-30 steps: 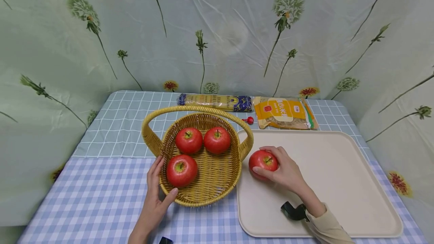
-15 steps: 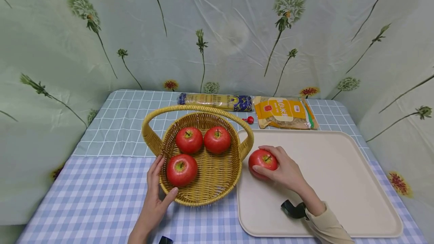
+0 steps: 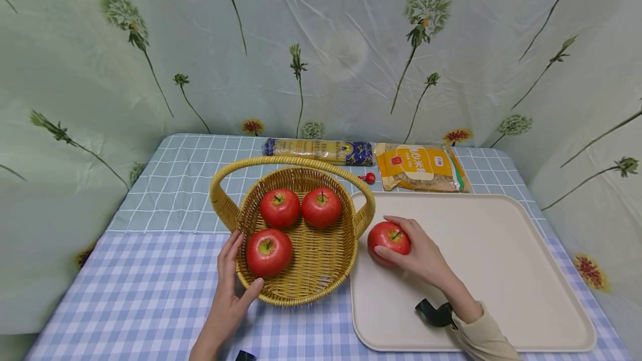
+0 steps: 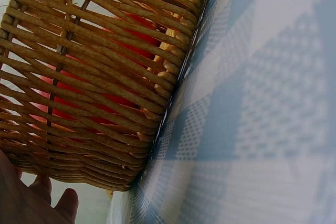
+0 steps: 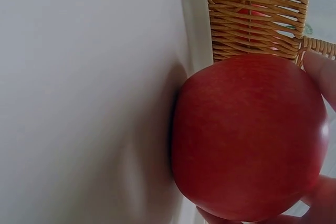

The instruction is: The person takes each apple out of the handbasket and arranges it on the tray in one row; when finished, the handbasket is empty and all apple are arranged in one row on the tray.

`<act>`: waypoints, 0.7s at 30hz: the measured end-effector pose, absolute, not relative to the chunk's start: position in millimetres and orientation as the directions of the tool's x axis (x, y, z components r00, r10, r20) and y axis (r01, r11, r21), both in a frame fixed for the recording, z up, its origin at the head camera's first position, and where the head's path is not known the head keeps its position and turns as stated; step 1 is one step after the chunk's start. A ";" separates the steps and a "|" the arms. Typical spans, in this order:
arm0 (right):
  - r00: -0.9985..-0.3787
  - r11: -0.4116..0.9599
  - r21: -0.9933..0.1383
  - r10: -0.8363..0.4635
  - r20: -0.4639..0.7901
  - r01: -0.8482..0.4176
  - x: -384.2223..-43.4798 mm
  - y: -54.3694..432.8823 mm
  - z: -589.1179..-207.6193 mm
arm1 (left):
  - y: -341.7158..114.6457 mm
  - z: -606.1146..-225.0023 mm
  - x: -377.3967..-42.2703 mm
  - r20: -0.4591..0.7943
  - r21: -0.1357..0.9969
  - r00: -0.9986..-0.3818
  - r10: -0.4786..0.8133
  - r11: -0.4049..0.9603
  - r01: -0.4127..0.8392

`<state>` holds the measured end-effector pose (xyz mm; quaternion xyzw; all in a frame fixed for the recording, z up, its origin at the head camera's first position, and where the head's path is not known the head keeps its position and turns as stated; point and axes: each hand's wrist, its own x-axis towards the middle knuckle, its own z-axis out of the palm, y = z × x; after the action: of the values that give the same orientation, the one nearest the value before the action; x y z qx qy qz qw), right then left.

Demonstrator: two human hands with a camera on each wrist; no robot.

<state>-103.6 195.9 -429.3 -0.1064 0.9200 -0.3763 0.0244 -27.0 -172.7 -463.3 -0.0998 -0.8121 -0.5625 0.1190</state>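
Held apple: The shiny, round red apple point(image 3: 385, 238) is on the wide, flat cream tray point(image 3: 501, 272), just inside its left edge; its bottom is hidden.
Right hand: The right hand point(image 3: 422, 252) holds this apple between thumb and fingers; some fingertips are hidden behind it.
Left hand: The left hand point(image 3: 228, 297), well apart from the other, has its fingers loose against the left side of the round, woven yellow-brown basket point(image 3: 317, 263). I cannot tell how hard it presses.
Basket apples: Three round red apples point(image 3: 269, 252) sit inside. In the left wrist view only red bits peek through the weave.
Basket handle: The tall handle point(image 3: 293, 161) stands up and covers a bit of the tray's far left corner.
Table's far edge: A long yellow-and-blue plastic packet point(image 3: 316, 151) and a flat orange plastic bag point(image 3: 423, 167) lie there. Near them is a little red thing point(image 3: 369, 177), hard to name.
Bottom of view: A small black piece point(image 3: 245, 356) is cut off.
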 end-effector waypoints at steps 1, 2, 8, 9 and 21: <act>-0.976 0.688 -0.702 -0.214 0.041 -0.181 -103.5 195.8 -429.6 | -172.9 -463.4 -27.0 0.307 0.890 -0.951 0.029 0.345 0.298; -0.976 0.683 -0.707 -0.214 0.047 -0.184 -103.4 195.8 -429.7 | -173.0 -463.5 -27.0 0.309 0.890 -0.951 0.030 0.343 0.300; -0.973 0.649 -0.732 -0.213 0.085 -0.206 -103.1 196.2 -428.6 | -172.7 -462.6 -26.6 0.297 0.893 -0.954 0.028 0.346 0.288; -0.972 0.642 -0.736 -0.213 0.097 -0.214 -103.3 196.3 -428.3 | -172.6 -462.4 -26.5 0.295 0.893 -0.955 0.027 0.348 0.285; -0.929 0.556 -0.749 -0.145 0.340 -0.361 -95.5 195.1 -418.9 | -171.0 -462.7 -26.2 0.328 0.885 -0.945 0.014 0.346 0.312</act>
<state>-95.5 195.1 -418.9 -0.1447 0.8738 -0.4484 -0.1204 -26.2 -171.0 -462.7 -0.1006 -0.8096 -0.5629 0.1324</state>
